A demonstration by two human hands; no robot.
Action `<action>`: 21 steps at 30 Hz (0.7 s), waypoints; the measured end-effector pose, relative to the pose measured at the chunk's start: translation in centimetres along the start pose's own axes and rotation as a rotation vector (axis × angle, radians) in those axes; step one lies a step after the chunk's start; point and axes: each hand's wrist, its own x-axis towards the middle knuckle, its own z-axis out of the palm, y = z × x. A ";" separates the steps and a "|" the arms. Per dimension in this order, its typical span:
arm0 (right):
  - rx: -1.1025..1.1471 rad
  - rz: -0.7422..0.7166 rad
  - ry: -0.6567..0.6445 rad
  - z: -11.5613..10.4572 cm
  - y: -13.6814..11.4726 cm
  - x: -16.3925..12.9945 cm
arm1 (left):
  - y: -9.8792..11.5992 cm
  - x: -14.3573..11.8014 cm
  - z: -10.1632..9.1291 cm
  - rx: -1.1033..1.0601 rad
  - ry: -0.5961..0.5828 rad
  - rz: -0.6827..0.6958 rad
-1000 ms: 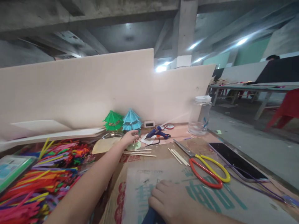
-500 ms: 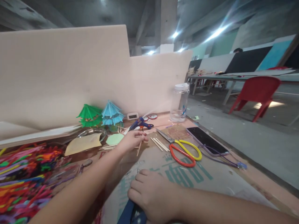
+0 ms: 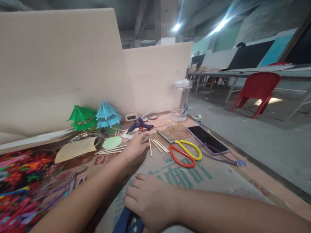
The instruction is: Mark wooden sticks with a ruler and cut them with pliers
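My left hand point(image 3: 136, 146) reaches forward over the cardboard, its fingers extended and partly hidden behind the back of the hand. Right beside its fingertips lies a short wooden stick point(image 3: 151, 148), with several more cut sticks point(image 3: 160, 145) to its right. My right hand point(image 3: 152, 199) is closed around a dark blue-handled hand tool point(image 3: 128, 221) at the bottom edge; its working end is out of sight. Scissors point(image 3: 181, 149) with one red and one yellow handle lie right of the sticks. Behind the left hand a blue glue gun point(image 3: 139, 125) rests on its side.
Green point(image 3: 82, 118) and blue paper umbrellas point(image 3: 108, 115) stand by the board point(image 3: 155, 77). A bottle point(image 3: 180, 101), a phone point(image 3: 207, 139) and a cord line the right edge. Colourful pipe cleaners point(image 3: 21, 181) fill the left. Longer sticks point(image 3: 110, 150) lie beside a pale green disc point(image 3: 111, 142).
The stick that was under my left hand now lies to the right of its fingertips, beside the others. My right hand still grips the blue tool. The view has shifted slightly.
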 end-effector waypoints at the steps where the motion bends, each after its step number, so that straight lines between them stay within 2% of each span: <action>1: 0.001 -0.003 0.005 0.0 0.0 0.0 | 0.1 -0.5 -0.3 0.060 0.000 0.045; 5: -0.003 0.003 -0.003 0.0 -0.1 0.1 | 0.7 -1.5 -0.2 0.245 -0.027 0.158; 9: 0.004 0.016 -0.011 -0.2 -0.2 0.1 | 1.3 -1.3 1.0 0.343 -0.024 0.212; 11: 0.005 0.018 -0.011 -0.2 -0.2 0.1 | 1.5 -1.2 0.9 0.370 -0.013 0.224; 13: 0.005 0.018 -0.009 -0.1 -0.2 0.1 | 1.3 -1.4 0.0 0.396 0.004 0.213; 15: 0.010 0.025 -0.011 -0.2 -0.3 0.0 | 0.7 -1.8 -1.8 0.427 0.025 0.170; 19: 0.035 0.052 -0.037 -0.3 -0.3 -0.1 | -1.7 -3.7 -5.8 0.506 0.050 0.052; 21: 0.045 0.057 -0.046 -0.4 -0.4 -0.1 | -3.1 -4.9 -7.1 0.538 0.050 0.015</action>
